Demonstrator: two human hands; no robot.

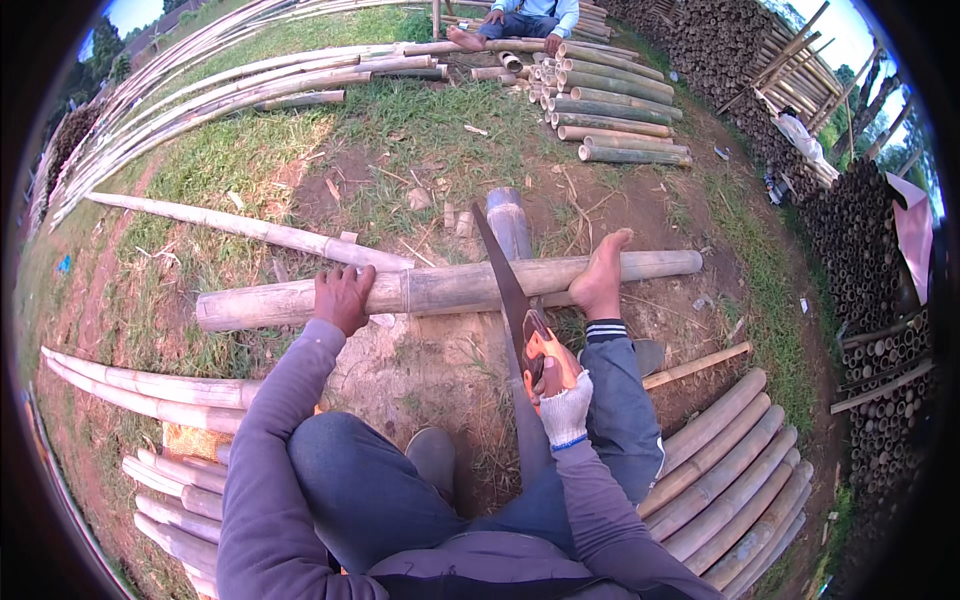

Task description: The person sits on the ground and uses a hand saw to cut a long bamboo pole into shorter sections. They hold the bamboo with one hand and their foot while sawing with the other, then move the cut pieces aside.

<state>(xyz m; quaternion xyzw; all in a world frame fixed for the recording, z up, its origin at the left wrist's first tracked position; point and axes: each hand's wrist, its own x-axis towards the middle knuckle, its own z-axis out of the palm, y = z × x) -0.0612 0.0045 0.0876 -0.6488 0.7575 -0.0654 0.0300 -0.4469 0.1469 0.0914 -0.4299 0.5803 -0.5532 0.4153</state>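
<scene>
A thick bamboo pole (450, 288) lies crosswise in front of me, over a second bamboo length (509, 222) that points away. My bare left hand (343, 298) rests on top of the pole, left of its middle, fingers bent over its far side. In a white fingerless glove, my right hand (562, 392) grips the orange handle of a hand saw (507, 285). The saw's dark blade slants up and away across the pole, right of its middle. Whether its teeth sit in a cut I cannot tell. My bare foot (602, 272) presses on the pole just right of the blade.
Cut bamboo lengths (735, 470) lie at my near right, and more poles (160, 385) at my left. A long thin pole (250, 228) lies beyond my left hand. Farther off are a bamboo stack (620, 110) and a seated person (525, 22). Bundled bamboo (870, 260) lines the right.
</scene>
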